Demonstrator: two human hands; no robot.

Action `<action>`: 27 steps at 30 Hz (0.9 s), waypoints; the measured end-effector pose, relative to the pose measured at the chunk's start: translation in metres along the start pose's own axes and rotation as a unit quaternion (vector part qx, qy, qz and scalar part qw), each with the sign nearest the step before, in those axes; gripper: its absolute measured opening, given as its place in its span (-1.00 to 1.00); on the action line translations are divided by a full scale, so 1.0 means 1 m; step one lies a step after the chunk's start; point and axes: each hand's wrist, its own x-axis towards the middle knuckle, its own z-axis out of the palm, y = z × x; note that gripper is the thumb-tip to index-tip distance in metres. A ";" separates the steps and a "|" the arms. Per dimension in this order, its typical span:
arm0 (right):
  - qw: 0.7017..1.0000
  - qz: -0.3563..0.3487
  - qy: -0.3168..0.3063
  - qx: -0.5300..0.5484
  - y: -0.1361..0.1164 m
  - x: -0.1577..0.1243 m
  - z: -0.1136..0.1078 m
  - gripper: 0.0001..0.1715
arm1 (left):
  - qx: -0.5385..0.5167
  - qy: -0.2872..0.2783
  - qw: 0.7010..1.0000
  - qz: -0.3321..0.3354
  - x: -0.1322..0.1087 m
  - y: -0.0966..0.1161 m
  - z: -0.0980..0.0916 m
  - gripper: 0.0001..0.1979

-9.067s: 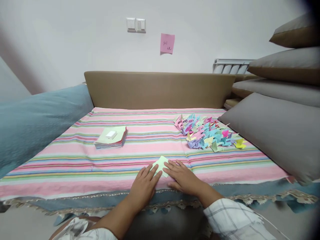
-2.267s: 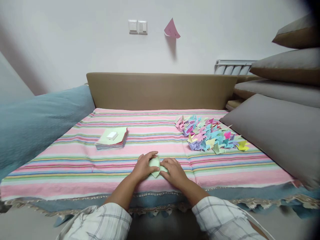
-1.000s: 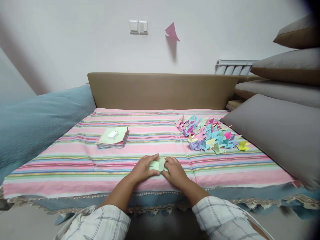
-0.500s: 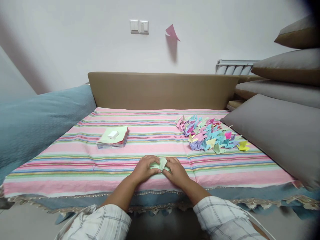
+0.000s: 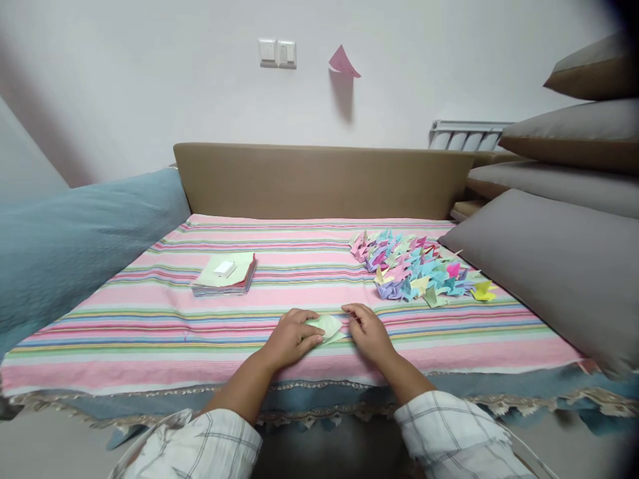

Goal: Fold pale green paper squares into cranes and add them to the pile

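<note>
A pale green piece of folded paper [image 5: 328, 326] lies on the striped cloth near its front edge. My left hand [image 5: 293, 339] grips the paper's left part, fingers above and thumb below. Just right of the paper, my right hand [image 5: 368, 332] is off it, with its fingers curved and apart and nothing in them. Many-coloured folded paper birds [image 5: 419, 269] lie in a heap behind and to the right of my hands.
At the left on the striped cloth [image 5: 299, 266] sits a stack of paper squares [image 5: 224, 287] with a white eraser-like block [image 5: 225, 269] on top. Grey cushions [image 5: 564, 266] are piled at the right. A blue-covered armrest [image 5: 94, 246] borders the left.
My right hand has let go of the green paper and moved a little to the right. More of the paper shows, its flap spread wider. My left hand keeps its hold.
</note>
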 end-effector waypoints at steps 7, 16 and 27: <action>0.982 -0.159 -0.085 -0.047 -0.021 -0.007 -0.011 -0.69 | 0.026 0.024 0.999 0.031 0.002 0.002 0.003 -0.75; 0.978 -0.133 -0.131 -0.097 -0.018 -0.009 0.001 -0.81 | 0.000 0.026 0.999 0.021 0.000 -0.003 -0.005 -0.72; 0.978 -0.103 -0.163 -0.073 -0.021 -0.006 0.003 -0.86 | -0.004 -0.015 1.000 0.000 -0.001 -0.006 -0.002 -0.81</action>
